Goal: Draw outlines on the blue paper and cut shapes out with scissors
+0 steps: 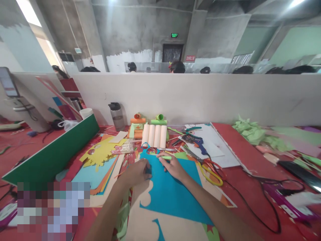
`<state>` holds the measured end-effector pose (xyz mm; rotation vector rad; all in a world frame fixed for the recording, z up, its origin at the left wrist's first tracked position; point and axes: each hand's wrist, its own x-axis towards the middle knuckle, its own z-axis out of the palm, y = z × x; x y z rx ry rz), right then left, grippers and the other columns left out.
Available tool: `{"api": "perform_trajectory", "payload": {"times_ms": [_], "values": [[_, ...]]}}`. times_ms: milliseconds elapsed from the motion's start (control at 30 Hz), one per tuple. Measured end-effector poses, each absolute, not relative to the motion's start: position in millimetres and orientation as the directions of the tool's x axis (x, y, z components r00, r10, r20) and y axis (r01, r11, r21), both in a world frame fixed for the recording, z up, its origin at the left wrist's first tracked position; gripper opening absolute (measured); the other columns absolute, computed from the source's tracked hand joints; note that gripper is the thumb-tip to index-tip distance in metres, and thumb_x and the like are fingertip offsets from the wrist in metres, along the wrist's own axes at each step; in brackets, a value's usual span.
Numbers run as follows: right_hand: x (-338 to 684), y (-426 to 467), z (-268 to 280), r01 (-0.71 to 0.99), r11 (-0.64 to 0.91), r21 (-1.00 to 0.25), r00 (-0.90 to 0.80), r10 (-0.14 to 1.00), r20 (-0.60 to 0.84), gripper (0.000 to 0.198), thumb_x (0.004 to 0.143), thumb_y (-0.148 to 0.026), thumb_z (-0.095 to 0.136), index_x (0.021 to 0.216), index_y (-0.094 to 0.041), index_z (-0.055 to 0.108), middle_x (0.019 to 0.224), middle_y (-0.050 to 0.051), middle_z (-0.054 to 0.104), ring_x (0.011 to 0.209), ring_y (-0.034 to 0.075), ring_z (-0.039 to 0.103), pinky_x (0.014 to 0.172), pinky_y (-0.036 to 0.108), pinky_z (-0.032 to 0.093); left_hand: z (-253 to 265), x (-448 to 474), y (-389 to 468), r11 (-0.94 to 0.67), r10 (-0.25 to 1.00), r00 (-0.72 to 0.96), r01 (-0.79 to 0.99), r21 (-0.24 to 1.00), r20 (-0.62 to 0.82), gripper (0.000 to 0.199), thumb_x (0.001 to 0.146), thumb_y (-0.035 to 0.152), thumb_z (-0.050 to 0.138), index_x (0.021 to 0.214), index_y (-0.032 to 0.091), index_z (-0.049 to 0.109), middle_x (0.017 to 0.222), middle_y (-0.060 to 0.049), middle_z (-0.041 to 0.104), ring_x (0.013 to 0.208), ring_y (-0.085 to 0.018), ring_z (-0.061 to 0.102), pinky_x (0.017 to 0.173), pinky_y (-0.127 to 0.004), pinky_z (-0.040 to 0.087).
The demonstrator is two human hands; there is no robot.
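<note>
A large blue paper sheet (173, 192) with cut-out edges lies in front of me on a beige board (140, 217). My left hand (136, 172) rests flat on the sheet's upper left part, pressing it down. My right hand (173, 165) holds a light green pen (164, 157) with its tip near the top edge of the blue sheet. Just beyond stand several cream paper rolls (154, 135) side by side, with an orange paper figure (137, 125) and a green paper figure (159, 119) behind them.
Yellow paper cut-outs (101, 152) and stacked coloured sheets lie left. A glue gun (198, 142), yellow-handled scissors (213, 174) and black cables (260, 201) lie right. A water bottle (116, 115) stands by the partition. A green board (52, 152) leans left. Green paper scraps (253, 134) lie far right.
</note>
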<state>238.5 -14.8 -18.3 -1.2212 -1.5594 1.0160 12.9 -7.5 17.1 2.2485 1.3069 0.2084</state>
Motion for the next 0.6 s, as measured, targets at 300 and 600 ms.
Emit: {"api": "perform_trajectory", "payload": {"times_ms": [300, 600], "values": [[239, -16, -17, 0.258, 0.169, -0.951, -0.137, 0.981, 0.137, 0.032, 0.096, -0.047, 0.057, 0.112, -0.023, 0.070, 0.085, 0.000, 0.066, 0.052, 0.010, 0.058, 0.050, 0.023, 0.048, 6, 10, -4, -0.363, 0.849, 0.509, 0.755, 0.547, -0.140, 0.034, 0.080, 0.035, 0.069, 0.110, 0.022, 0.060, 0.100, -0.003, 0.066, 0.083, -0.019, 0.064, 0.069, -0.029, 0.043], [239, -15, -19, 0.254, 0.182, -0.950, -0.136, 0.979, 0.151, 0.032, 0.095, -0.048, 0.058, 0.110, -0.024, 0.072, 0.106, 0.003, 0.071, 0.052, 0.009, 0.058, 0.050, 0.023, 0.050, -1, 9, -4, -0.368, 0.821, 0.555, 0.697, 0.616, -0.137, 0.025, 0.082, 0.029, 0.063, 0.104, 0.021, 0.056, 0.095, -0.001, 0.067, 0.082, -0.017, 0.062, 0.069, -0.027, 0.043]]}}
